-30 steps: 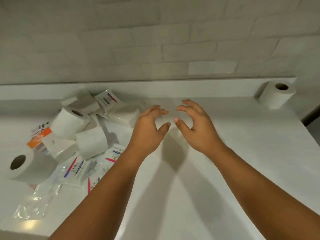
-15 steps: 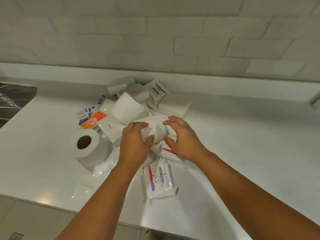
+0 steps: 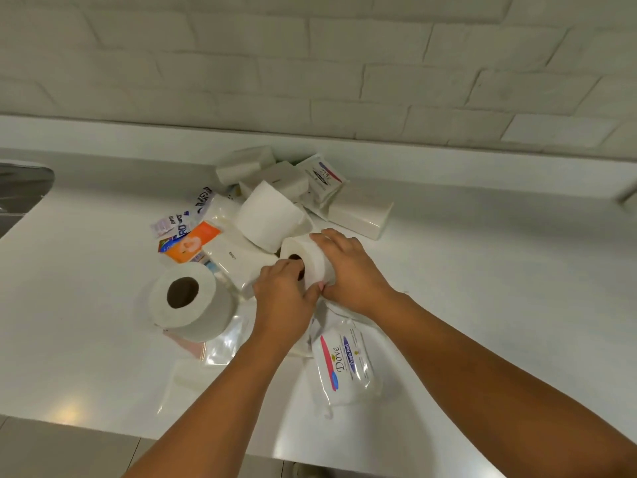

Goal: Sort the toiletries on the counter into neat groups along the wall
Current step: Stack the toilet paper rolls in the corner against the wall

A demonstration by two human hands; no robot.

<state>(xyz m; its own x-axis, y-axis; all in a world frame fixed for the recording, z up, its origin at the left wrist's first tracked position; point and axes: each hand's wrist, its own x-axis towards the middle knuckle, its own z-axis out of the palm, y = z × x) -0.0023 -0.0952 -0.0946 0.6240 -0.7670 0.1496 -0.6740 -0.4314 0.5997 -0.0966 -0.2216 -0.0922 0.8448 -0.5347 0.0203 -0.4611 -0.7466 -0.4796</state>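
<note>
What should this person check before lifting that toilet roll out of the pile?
1. Both hands on the roll: ok. The left hand and right hand close round the small toilet roll.
2. Nothing lying on top of it: ok.
3. Neighbour clear: not ok. Another toilet roll leans close behind and may shift.
4. Loose tail of paper: cannot tell, the hands hide it.
5. Free space along the wall: ok, the counter to the right is bare.
6. Wipes packet out of the way: ok, it lies nearer the person.
</note>
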